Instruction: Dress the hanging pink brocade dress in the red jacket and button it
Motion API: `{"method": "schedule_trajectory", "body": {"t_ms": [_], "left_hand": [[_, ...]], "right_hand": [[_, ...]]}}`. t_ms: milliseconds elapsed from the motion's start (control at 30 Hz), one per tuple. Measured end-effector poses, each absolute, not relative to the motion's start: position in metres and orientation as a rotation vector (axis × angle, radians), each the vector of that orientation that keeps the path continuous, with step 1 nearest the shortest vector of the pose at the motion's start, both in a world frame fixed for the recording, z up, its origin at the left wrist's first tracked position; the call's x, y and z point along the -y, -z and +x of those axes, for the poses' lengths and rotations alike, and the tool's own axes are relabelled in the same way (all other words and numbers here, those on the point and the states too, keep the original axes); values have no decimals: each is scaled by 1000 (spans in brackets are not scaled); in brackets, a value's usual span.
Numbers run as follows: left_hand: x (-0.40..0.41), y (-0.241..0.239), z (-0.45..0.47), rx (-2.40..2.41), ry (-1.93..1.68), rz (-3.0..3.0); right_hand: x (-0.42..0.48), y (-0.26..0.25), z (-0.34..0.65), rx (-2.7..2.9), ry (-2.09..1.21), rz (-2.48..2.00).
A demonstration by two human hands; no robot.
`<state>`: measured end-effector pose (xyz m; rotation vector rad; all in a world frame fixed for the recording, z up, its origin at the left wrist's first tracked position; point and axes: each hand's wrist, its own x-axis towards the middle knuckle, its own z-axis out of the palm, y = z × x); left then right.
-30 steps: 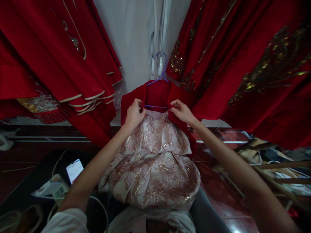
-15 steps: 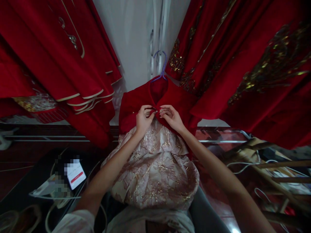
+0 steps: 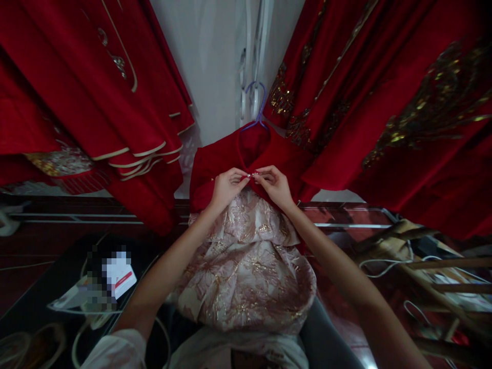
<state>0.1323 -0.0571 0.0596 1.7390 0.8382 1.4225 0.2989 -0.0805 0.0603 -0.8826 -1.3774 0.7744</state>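
Observation:
A red jacket [image 3: 215, 159] hangs on a purple hanger [image 3: 259, 110] above a pale pink and gold brocade dress [image 3: 249, 277] that lies over my lap. My left hand [image 3: 229, 187] pinches one front edge of the jacket below the neck opening. From the other side, my right hand [image 3: 275, 185] pinches the opposite edge, its fingertips nearly meeting those of the left. Between the fingertips shows a small shiny fastener [image 3: 251, 175], too small to make out fully.
Red garments with pale piping [image 3: 146, 102] hang at left, others with gold sequins [image 3: 407, 118] at right. On a dark surface at lower left lie a lit phone [image 3: 123, 281] and a clear plastic bag [image 3: 67, 297]. A wooden rack [image 3: 453, 264] with white cables stands at lower right.
My fingertips have come closer together at the front of the jacket, and the two edges now meet. The view has shifted slightly.

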Motion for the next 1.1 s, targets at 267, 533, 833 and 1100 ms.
{"method": "schedule_trajectory", "body": {"t_ms": [267, 533, 833, 1100], "left_hand": [[65, -77, 133, -891, -1305, 2045], [58, -80, 136, -926, -1313, 2107], [55, -79, 137, -920, -1278, 2207], [64, -80, 132, -1075, -1177, 2520]], "right_hand": [[81, -62, 296, 1382, -635, -945], [79, -61, 301, 1401, -597, -975], [73, -66, 306, 1453, -687, -983], [94, -68, 305, 1716, -395, -1098]]}}
